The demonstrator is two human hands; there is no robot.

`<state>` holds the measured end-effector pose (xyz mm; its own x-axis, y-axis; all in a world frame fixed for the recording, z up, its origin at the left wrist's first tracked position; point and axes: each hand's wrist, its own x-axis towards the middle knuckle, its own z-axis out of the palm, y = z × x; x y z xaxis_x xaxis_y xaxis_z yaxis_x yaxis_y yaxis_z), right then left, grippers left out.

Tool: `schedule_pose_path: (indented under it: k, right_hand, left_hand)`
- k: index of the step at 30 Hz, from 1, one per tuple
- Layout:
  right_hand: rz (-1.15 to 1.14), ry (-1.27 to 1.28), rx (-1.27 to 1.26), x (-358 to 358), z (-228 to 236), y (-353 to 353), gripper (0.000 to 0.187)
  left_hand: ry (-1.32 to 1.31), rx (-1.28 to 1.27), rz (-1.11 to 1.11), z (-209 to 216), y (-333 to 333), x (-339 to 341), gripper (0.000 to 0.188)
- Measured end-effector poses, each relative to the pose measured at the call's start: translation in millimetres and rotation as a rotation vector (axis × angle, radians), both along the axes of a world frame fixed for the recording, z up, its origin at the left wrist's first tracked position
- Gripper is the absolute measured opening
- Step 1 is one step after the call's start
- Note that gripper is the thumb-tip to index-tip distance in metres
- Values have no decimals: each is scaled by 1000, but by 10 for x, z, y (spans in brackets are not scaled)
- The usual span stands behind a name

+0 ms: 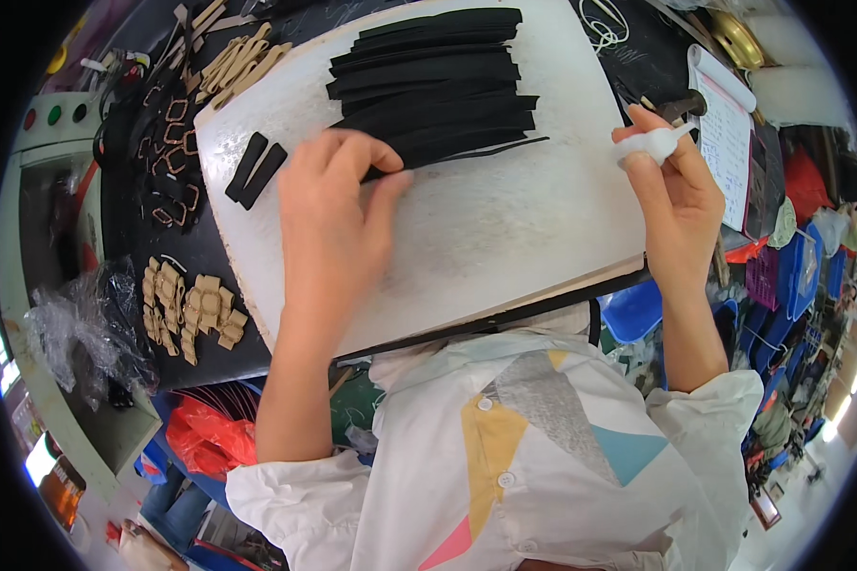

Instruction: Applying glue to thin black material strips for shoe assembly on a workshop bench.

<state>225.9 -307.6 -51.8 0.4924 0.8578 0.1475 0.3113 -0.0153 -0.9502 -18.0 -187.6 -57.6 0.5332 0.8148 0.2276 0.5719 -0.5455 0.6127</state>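
Note:
My left hand (338, 205), slightly blurred, is bent over the left end of the lowest black strip (495, 149), its thumb and fingers closed around that end. Above it, several flat black strips (428, 71) lie stacked in overlapping rows on a white board (486, 219). In my right hand (681, 195), raised over the board's right edge, is a small white squeeze bottle (649, 145) with a thin nozzle pointing to the upper right. Two short black folded loops (255, 171) rest on the board left of my left hand.
Beige loops (243, 62) lie at the board's upper left corner. Metal buckle frames (174, 143) and beige folded pieces (195, 305) are on the dark table to the left. A written notepad (724, 143) is at the right. Blue bins (633, 309) stand below the table edge.

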Motion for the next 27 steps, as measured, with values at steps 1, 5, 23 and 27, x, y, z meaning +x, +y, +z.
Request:
schedule_pose_path:
  k: [1, 5, 23, 27]
  right_hand:
    - [-3, 11, 7, -5, 39, -48, 33]
    - [136, -176, -68, 50, 168, -262, 40]
    - [483, -1317, 373, -227, 175, -52, 41]
    - [465, -1335, 431, -302, 79, -41, 38]
  left_hand:
    - [3, 6, -29, 29, -69, 13, 10]
    - [-321, -604, 125, 239, -588, 14, 7]
    - [-443, -673, 287, -40, -949, -28, 12]
    - [-442, -652, 272, -57, -940, -29, 12]
